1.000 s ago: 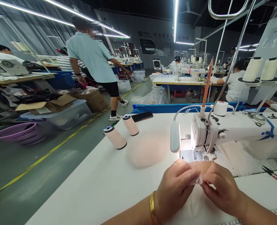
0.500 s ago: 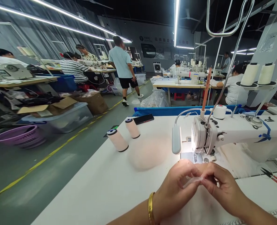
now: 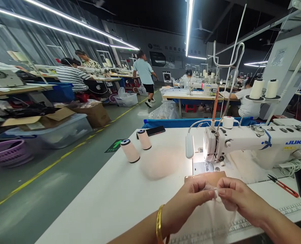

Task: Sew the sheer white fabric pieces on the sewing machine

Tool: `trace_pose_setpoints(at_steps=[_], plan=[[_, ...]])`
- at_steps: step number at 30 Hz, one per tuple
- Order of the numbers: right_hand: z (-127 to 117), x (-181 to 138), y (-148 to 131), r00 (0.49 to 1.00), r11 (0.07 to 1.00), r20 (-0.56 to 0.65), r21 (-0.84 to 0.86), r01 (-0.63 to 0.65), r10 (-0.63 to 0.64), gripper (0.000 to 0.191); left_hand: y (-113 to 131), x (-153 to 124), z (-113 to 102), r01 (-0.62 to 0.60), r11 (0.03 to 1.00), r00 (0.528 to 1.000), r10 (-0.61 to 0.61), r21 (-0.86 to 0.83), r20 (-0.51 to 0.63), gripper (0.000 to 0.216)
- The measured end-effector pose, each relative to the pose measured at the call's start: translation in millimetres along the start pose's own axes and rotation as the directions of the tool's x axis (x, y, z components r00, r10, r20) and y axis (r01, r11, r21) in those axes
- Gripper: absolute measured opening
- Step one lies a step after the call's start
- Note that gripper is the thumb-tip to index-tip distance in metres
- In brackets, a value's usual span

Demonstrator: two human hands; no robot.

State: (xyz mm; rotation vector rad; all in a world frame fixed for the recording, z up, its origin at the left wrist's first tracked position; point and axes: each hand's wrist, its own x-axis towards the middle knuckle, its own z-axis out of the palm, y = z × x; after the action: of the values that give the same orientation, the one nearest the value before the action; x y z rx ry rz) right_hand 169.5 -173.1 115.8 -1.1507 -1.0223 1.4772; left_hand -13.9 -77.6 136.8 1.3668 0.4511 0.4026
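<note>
My left hand (image 3: 188,203), with a gold bangle at the wrist, pinches a piece of sheer pale fabric (image 3: 211,220) between thumb and fingers. My right hand (image 3: 242,200) pinches the same fabric close beside it, and the cloth hangs down below both hands. Just beyond the fingers lies a flat brown piece (image 3: 203,177) whose kind I cannot make out. Behind it stands a white sewing machine (image 3: 244,139) with a lit lamp (image 3: 190,146) by its needle area. More sheer pale fabric (image 3: 160,164) lies on the table to the left.
Two pale pink thread cones (image 3: 130,152) and a dark phone (image 3: 155,131) rest at the table's far left. Red-handled thread snips (image 3: 284,187) lie at right, above a ruler scale (image 3: 244,226) along the front edge. A person (image 3: 144,73) walks in the aisle; others sit at machines.
My view has shifted a little to the right. Both hands keep their pinch while the fabric hangs more spread below them, and the brown piece shows more. The walking person has moved farther off.
</note>
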Motion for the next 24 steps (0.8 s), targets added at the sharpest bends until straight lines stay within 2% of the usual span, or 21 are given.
trace_pose_setpoints(at_steps=[6,10,16,21,24], plan=[[4,-11,0,1.000,1.000,0.027,0.014,0.014,-0.014,0.043,-7,-16,8,0.063,0.997,0.994,-0.058,0.054,-0.087,0.043],[8,-18,-2,0.998,0.988,-0.009,-0.138,0.065,-0.066,0.043,-11,-21,11,0.074,0.989,0.991,-0.058,0.130,-0.120,0.039],[11,-22,0,0.979,0.916,-0.068,-0.371,0.156,-0.194,0.039,-9,-22,16,0.036,0.952,0.993,0.001,0.305,-0.120,0.039],[9,-14,5,0.980,0.920,-0.146,-0.386,0.066,-0.132,0.034,-9,-18,18,0.077,0.931,0.991,-0.033,0.357,-0.128,0.035],[4,-3,9,0.984,0.937,-0.151,-0.347,0.038,-0.096,0.030,-16,-10,13,0.115,0.922,0.987,-0.064,0.370,-0.147,0.035]])
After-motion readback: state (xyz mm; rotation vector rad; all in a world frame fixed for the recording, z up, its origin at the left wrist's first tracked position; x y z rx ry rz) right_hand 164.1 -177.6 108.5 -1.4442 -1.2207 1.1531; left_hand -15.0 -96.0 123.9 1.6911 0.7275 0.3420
